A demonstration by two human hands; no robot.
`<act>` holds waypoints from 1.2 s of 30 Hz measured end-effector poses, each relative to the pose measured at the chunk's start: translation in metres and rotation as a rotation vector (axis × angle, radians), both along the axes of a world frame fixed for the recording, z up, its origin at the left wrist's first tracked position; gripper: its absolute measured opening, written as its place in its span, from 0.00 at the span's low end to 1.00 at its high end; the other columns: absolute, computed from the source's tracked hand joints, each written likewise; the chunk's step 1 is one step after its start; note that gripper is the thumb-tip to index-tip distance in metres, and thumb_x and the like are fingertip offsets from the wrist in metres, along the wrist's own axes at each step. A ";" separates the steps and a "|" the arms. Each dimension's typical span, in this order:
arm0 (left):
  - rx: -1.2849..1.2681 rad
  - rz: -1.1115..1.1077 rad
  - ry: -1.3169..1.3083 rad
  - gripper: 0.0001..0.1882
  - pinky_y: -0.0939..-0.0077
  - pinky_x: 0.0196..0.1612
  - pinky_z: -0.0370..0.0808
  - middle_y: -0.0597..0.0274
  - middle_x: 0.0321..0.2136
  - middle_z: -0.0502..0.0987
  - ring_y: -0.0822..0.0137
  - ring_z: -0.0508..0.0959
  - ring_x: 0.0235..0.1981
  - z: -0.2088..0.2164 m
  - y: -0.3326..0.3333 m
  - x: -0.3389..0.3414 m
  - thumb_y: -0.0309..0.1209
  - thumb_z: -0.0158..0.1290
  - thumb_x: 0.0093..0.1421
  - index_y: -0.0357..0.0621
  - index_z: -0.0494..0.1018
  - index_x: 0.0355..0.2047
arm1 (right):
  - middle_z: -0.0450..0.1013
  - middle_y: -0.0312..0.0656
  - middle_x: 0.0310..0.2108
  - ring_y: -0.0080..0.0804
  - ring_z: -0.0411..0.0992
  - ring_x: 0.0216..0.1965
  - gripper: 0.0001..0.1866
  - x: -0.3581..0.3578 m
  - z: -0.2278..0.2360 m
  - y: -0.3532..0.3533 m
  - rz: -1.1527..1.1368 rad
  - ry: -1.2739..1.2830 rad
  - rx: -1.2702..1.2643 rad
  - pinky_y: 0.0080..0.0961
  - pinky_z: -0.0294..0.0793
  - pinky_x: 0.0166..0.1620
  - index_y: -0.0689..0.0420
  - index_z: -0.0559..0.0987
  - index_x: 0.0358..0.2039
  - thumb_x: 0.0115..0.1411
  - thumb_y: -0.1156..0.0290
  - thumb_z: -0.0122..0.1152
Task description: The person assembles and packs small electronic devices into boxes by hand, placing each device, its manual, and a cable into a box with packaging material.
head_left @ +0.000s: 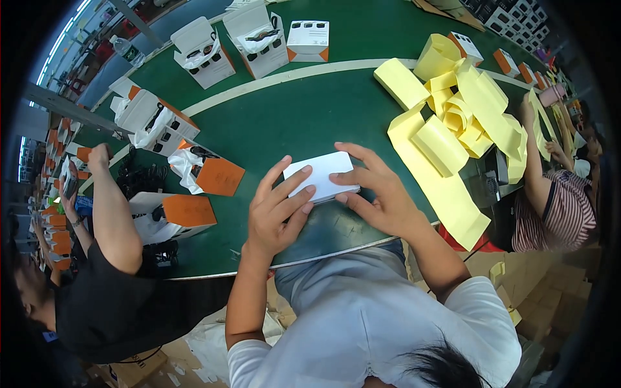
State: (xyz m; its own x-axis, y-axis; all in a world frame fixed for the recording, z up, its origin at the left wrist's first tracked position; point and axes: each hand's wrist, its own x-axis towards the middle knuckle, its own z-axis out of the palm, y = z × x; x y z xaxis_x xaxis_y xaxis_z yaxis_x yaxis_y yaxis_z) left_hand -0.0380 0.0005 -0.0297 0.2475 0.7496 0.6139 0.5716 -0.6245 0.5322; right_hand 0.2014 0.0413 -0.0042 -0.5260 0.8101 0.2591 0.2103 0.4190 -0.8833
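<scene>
Green table (259, 123) | far carton (308, 40): small print, dark device pictures | white box (330, 167): near edge, between left hand (275, 210) and right hand (383, 194), fingers half-spread, holding its top and sides

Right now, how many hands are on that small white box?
2: on the small white box, the left hand at its left, the right hand at its right.
</scene>
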 end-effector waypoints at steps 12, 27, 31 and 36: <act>-0.113 0.045 -0.091 0.12 0.50 0.62 0.71 0.55 0.54 0.80 0.40 0.71 0.62 0.005 -0.006 0.007 0.24 0.62 0.55 0.43 0.83 0.41 | 0.62 0.53 0.67 0.47 0.75 0.55 0.20 0.009 0.019 0.010 0.067 -0.174 0.013 0.34 0.76 0.55 0.55 0.82 0.51 0.58 0.81 0.64; 0.074 0.100 0.110 0.21 0.41 0.66 0.61 0.57 0.59 0.75 0.45 0.69 0.63 -0.013 -0.012 0.006 0.34 0.67 0.53 0.52 0.79 0.48 | 0.57 0.60 0.69 0.61 0.65 0.64 0.32 0.006 -0.055 0.004 -0.027 -0.097 0.373 0.44 0.71 0.61 0.42 0.74 0.60 0.54 0.69 0.73; 0.181 0.118 0.149 0.16 0.47 0.63 0.65 0.65 0.51 0.78 0.56 0.72 0.56 -0.024 -0.010 0.010 0.35 0.70 0.50 0.55 0.82 0.41 | 0.58 0.62 0.68 0.62 0.66 0.63 0.31 0.005 -0.047 0.005 0.006 -0.093 0.406 0.44 0.72 0.61 0.42 0.74 0.60 0.55 0.69 0.72; 0.244 0.141 0.050 0.14 0.55 0.59 0.69 0.69 0.49 0.80 0.58 0.73 0.56 -0.036 -0.003 0.014 0.32 0.70 0.51 0.54 0.84 0.39 | 0.59 0.58 0.67 0.59 0.68 0.62 0.31 0.004 -0.049 0.007 0.037 -0.043 0.312 0.42 0.71 0.62 0.44 0.75 0.60 0.56 0.76 0.71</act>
